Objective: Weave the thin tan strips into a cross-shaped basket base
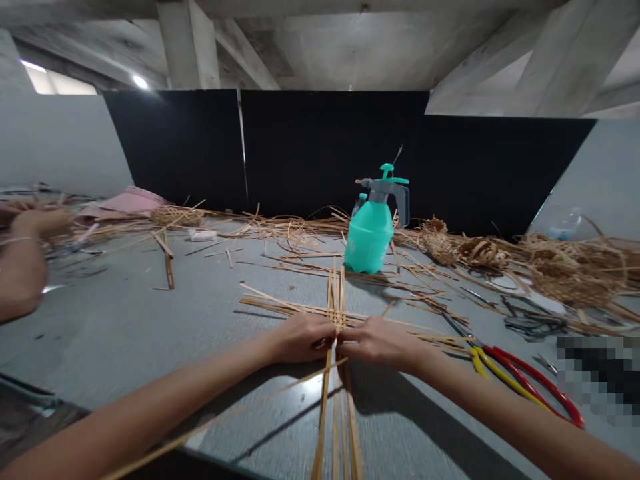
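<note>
Two hands, left [303, 337] and right [383, 342], pinch flat tan wood-like strips [343, 297]. Long axis: between them, toward tabletop's [125, 333] near edge.

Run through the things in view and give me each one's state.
Rounded teal plastic spray bottle, standing upright.
Metal hand tool with red-and-yellow handles, lying flat.
Narrow tan strips, laid crosswise.
Bare left hand, closed on strips.
Bare right hand, closed on strips.
Loose tan strips beyond, scattered.
</note>
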A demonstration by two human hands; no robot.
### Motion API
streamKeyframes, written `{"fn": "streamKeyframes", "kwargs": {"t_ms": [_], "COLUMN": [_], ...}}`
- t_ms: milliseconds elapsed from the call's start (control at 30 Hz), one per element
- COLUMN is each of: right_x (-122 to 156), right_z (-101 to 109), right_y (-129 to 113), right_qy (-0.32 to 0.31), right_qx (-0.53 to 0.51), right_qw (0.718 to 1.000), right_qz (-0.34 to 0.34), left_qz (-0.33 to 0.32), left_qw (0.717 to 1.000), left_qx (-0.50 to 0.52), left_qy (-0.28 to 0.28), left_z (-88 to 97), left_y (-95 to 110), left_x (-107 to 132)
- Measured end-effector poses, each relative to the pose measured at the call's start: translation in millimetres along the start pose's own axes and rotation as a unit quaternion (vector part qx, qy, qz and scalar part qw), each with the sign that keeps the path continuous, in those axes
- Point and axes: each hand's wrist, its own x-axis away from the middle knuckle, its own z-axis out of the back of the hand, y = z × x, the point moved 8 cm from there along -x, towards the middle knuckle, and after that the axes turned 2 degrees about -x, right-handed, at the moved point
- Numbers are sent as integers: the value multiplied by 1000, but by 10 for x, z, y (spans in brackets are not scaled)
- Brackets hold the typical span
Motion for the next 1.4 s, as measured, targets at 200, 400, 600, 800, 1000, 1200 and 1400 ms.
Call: {"fn": "streamKeyframes", "kwargs": {"t_ms": [200,400,600,800,1000,1200,1400], "right_x": [-106,-245,-246,-167,-65,-43,-60], "right_z": [-32,-53,-27,72,92,118,94], "right_y": [-254,-419,-367,-140,6,139,161], "right_qy": [-101,-156,-107,-65,-26,14,52], "right_qx": [138,147,125,69,24,-100,-153], "right_qw": [968,943,960,989,997,995,986], "right_qz": [182,252,228,114,75,1,-46], "left_qz": [-9,-27,-41,-14,21,46,67], "left_qw": [1000,999,999,1000,1000,997,993], "left_qx": [-7,-12,7,14,14,27,-3], "left_qy": [-11,-15,-8,-11,9,63,93], "left_z": [-22,-11,18,13,31,88,64], "left_y": [18,30,30,16,-15,-34,-43], "left_x": [18,25,30,26,-18,-41,-17]}}
